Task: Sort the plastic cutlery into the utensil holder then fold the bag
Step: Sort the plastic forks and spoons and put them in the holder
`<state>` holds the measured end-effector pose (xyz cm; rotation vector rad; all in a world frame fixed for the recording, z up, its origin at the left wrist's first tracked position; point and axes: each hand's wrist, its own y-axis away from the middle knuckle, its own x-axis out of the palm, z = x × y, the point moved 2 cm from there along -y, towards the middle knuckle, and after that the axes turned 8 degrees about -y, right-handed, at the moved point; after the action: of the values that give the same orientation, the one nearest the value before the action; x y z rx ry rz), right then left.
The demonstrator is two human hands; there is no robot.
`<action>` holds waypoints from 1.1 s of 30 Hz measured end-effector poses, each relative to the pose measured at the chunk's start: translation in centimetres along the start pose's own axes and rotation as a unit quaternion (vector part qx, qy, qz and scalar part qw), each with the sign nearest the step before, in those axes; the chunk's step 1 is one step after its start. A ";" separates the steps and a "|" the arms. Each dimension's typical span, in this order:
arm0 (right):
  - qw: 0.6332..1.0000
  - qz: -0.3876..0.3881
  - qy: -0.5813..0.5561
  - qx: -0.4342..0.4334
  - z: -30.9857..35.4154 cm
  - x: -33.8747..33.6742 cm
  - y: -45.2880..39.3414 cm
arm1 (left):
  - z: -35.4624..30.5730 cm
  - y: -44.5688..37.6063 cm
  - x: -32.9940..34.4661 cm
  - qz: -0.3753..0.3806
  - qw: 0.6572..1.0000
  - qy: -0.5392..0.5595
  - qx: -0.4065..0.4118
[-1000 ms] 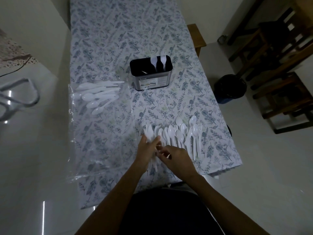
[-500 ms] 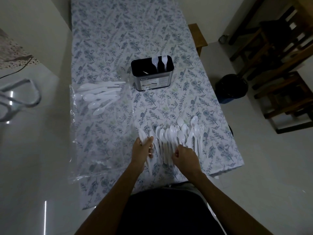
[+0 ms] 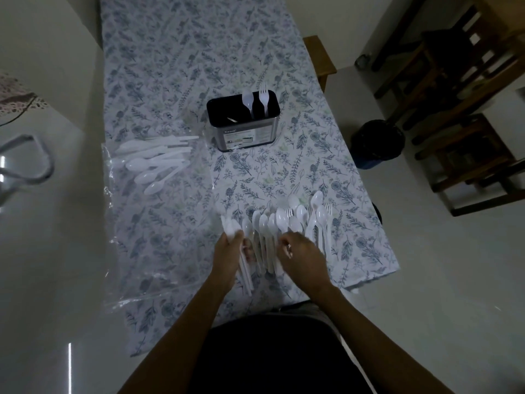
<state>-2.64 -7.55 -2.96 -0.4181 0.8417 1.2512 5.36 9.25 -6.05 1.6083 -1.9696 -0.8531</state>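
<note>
Head cam, steep down at table (image 3: 170, 66), close.

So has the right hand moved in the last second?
Yes. The right hand has moved up the table, away from the person, onto the spread cutlery toward the utensil holder.

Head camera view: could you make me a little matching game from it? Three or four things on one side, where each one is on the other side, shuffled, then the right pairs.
Things:
1. fork
2. clear plastic bag
3. bundle of cutlery
4. dark bin

Places:
A. on the floor to the right of the table
B. gripped in the left hand
C. standing upright in the utensil holder
D. flat on the left part of the table, with loose spoons on it

Pairs: 1-C, 2-D, 3-B, 4-A
</note>
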 end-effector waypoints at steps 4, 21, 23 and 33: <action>0.991 -0.075 0.091 0.060 -4.3 -2.1 -0.7 | -0.3 -0.1 -0.7 -0.022 0.999 0.024 -0.018; 0.989 -0.038 0.137 -0.032 -7.8 -2.1 -0.4 | 0.4 0.2 0.4 -0.004 1.000 0.018 -0.010; 0.991 -0.045 0.122 -0.025 -8.6 -2.8 -0.4 | 0.5 0.1 0.4 -0.006 1.000 0.025 -0.014; 0.979 -0.020 0.170 -0.113 -5.0 -0.1 -0.5 | -0.2 0.5 -0.1 -0.055 0.998 0.011 -0.010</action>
<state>-3.80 -11.19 -6.15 -0.8477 0.9756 1.2606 5.16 9.40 -5.60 1.7207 -1.8653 -0.8898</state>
